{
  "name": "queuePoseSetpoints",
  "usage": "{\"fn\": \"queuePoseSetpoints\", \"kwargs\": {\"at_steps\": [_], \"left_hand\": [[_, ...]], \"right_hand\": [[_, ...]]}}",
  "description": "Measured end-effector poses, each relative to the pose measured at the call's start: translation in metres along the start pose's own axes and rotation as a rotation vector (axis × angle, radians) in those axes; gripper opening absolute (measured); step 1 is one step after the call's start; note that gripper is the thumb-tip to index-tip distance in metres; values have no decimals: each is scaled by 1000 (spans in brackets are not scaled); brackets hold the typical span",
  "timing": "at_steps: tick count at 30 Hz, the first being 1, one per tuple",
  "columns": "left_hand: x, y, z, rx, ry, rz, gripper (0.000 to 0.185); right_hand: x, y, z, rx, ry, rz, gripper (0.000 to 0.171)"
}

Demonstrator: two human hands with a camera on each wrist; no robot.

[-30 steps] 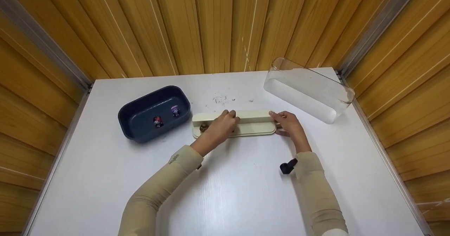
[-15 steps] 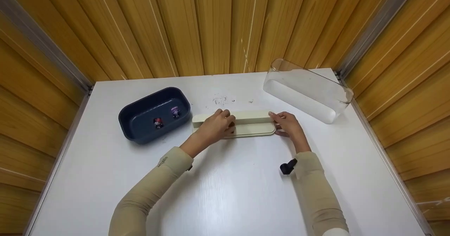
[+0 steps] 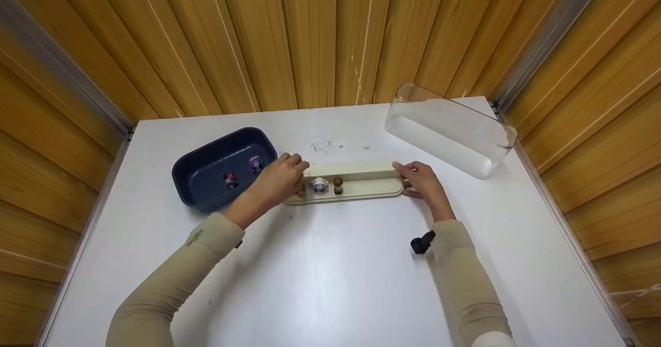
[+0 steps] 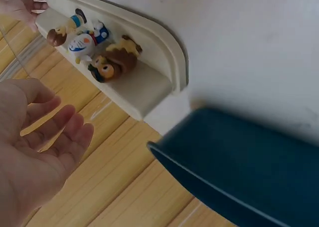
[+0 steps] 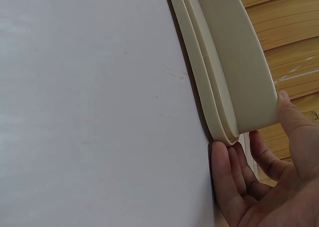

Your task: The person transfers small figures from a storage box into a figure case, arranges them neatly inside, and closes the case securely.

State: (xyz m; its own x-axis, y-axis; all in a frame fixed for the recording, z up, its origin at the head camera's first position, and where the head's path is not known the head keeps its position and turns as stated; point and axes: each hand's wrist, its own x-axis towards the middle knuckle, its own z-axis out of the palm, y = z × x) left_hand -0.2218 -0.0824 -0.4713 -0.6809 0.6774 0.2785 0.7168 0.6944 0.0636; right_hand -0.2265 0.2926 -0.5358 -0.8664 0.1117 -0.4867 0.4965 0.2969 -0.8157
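Note:
A long cream stepped display base (image 3: 369, 187) lies on the white table. Toward its left end stand a white-and-blue figurine (image 3: 319, 184), a brown-headed figurine (image 3: 338, 185) and a brown big-eyed figurine (image 4: 114, 65), the last partly hidden in the head view. My left hand (image 3: 281, 179) hovers between the base's left end and a dark blue basin (image 3: 181, 179), its fingers loosely bent around nothing in the left wrist view. With thumb on the raised step and fingers at the rim, my right hand (image 5: 274, 172) grips the base's right end.
Inside the basin sit a red-topped figurine (image 3: 230, 180) and a purple figurine (image 3: 256, 163). A transparent box-shaped cover (image 3: 449, 130) rests at the table's back right. Wood-patterned walls (image 3: 320, 42) enclose the back and sides.
My left hand has drawn left off the middle of the base toward the basin, uncovering the figurines standing there. The right hand keeps its grip on the base's right end.

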Motion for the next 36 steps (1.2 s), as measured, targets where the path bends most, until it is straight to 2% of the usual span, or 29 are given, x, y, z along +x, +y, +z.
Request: {"fn": "queuePoseSetpoints", "kwargs": {"at_steps": [7,13,16,18,20,22,26,29,33,36], "left_hand": [[-14,-29,-24,71,-96,-53,23],[-28,-59,-44,95,-137,-128,19],[-35,-74,-52,107,-210,-188,33],[-39,-85,-55,125,-274,-203,42],[-43,-94,-57,135,-337,-215,44],[-46,-101,-57,146,-372,-211,41],[-50,-108,-59,143,-382,-201,31],[-50,-110,-62,139,-432,-188,23],[-47,-112,-69,143,-534,-179,39],[-47,-114,-72,142,-556,-166,36]], "right_hand": [[-1,-2,2,-8,8,-6,65],[0,-3,3,-11,0,-3,64],[-1,-5,2,-2,0,2,63],[-1,-5,1,1,0,2,64],[-1,-5,1,2,2,5,64],[-2,-5,0,-5,6,6,64],[-1,-3,0,-8,7,5,63],[-1,-2,1,-12,2,4,63],[-1,0,1,-7,2,4,63],[-1,1,0,8,-1,2,63]]}}
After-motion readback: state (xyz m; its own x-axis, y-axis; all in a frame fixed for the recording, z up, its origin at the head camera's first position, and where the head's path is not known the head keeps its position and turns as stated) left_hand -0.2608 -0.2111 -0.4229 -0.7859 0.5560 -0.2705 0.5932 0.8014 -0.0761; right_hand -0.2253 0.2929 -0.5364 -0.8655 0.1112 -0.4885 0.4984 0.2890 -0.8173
